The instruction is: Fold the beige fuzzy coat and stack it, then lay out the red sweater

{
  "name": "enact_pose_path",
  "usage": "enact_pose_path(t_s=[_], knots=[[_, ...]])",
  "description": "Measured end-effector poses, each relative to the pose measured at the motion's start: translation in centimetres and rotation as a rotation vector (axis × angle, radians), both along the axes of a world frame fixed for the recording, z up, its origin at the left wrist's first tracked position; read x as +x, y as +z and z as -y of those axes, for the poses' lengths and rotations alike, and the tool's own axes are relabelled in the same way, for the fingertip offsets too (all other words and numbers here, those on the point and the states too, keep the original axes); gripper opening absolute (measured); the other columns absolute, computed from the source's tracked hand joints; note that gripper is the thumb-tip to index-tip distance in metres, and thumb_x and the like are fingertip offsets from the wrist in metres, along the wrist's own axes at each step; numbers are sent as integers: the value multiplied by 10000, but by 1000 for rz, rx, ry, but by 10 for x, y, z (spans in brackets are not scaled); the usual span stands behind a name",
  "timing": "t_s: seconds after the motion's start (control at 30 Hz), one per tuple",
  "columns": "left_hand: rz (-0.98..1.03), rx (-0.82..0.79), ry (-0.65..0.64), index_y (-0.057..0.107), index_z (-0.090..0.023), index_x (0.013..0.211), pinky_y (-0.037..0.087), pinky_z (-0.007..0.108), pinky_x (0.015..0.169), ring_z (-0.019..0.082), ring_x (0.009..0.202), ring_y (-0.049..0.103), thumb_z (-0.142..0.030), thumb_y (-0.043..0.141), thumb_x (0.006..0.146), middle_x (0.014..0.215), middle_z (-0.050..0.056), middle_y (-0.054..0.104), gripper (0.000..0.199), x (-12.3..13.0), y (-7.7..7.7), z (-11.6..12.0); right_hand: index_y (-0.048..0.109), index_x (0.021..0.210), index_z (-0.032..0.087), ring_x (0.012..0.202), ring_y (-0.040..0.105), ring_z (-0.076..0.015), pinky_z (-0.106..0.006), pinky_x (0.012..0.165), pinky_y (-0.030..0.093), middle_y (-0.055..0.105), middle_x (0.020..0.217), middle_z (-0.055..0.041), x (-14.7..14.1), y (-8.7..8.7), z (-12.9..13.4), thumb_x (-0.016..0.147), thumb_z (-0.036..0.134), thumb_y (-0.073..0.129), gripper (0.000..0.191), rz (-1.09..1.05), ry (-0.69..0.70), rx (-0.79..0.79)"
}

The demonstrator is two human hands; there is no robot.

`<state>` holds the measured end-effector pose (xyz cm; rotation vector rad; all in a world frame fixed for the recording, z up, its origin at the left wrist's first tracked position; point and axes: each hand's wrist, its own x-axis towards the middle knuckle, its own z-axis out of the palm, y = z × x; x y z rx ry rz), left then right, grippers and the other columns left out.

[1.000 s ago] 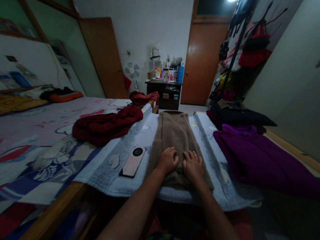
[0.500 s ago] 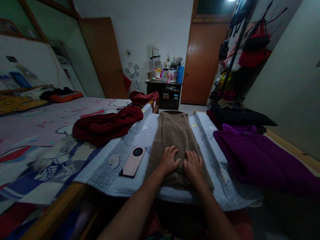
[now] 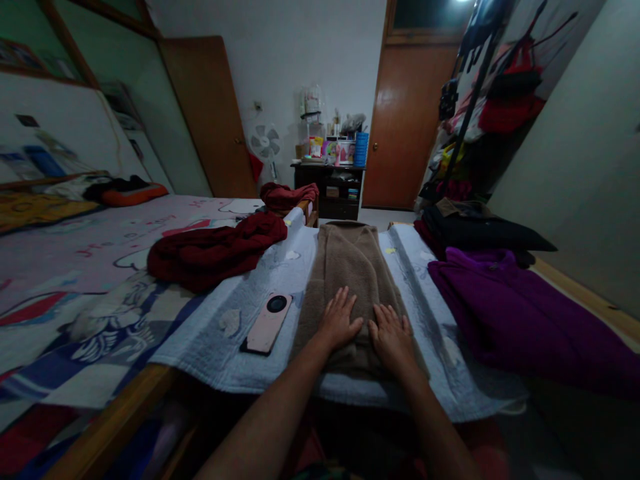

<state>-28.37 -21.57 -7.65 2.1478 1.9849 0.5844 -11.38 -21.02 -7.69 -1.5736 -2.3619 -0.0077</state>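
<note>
A brown fleecy garment (image 3: 347, 267), folded into a long narrow shape, lies on a light blue quilted cloth (image 3: 220, 360) in front of me. My left hand (image 3: 340, 320) rests flat on the near part of the garment, fingers stretched forward and thumb out to the right. Beside it, my right hand (image 3: 393, 333) also lies flat on the fabric with its fingers spread. The two hands are a small gap apart. A pink phone (image 3: 267, 327) with a round dark camera ring lies on the cloth to the left of the garment.
Dark red clothing (image 3: 215, 250) lies bunched on the left, by the bed (image 3: 100, 260). To the right are a folded purple garment (image 3: 520, 313) and a stack of dark clothes (image 3: 485, 230). Further back stand a fan (image 3: 265, 141) and a black cabinet (image 3: 303, 177).
My fingers have straightened and flattened on the brown garment, the left hand's reaching slightly further forward. My right hand has shifted a little to the right. The garment stays in place.
</note>
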Motion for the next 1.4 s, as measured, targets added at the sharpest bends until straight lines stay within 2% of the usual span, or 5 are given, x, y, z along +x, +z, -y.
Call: enact_pose_path(t_s=[0.3, 0.47, 0.67, 0.93, 1.4], knots=[[-42, -23, -24, 328, -148, 1480, 181, 443, 1185, 258, 1483, 129, -456, 452, 912, 1609, 127, 174, 657, 0, 0, 0, 671, 1075, 142, 1053, 624, -234, -350, 986, 403, 696, 1094, -127, 1, 33, -24, 890, 247, 470, 293, -119, 63, -92], [-51, -41, -27, 306, -136, 1492, 170, 437, 1191, 259, 1486, 111, -430, 459, 907, 1612, 128, 155, 672, 0, 0, 0, 580, 1273, 113, 1247, 518, -223, -373, 1059, 380, 579, 1337, -147, -22, 17, -46, 872, 134, 394, 443, -267, 97, 79], [-53, -48, -21, 319, -119, 1485, 164, 432, 1194, 255, 1484, 124, -384, 442, 908, 1606, 136, 176, 647, 1, 2, 0, 590, 1279, 116, 1362, 404, -228, -382, 1117, 317, 517, 1423, -114, -31, -4, -49, 914, 140, 330, 448, -157, 91, -24], [-41, -32, -24, 332, -124, 1480, 170, 433, 1195, 247, 1482, 139, -402, 431, 913, 1600, 127, 202, 640, 1, 1, 0, 465, 1401, 63, 1421, 303, -266, -385, 1141, 257, 360, 1531, -145, -32, 5, -55, 892, 181, 394, 527, 16, 98, -128], [-35, -43, -16, 330, -137, 1483, 163, 424, 1197, 244, 1479, 152, -378, 417, 897, 1598, 114, 221, 639, 1, 3, 1, 436, 1404, 59, 1416, 299, -273, -401, 1130, 251, 362, 1527, -159, -48, 13, -91, 962, 300, 371, 507, 46, 77, -181]])
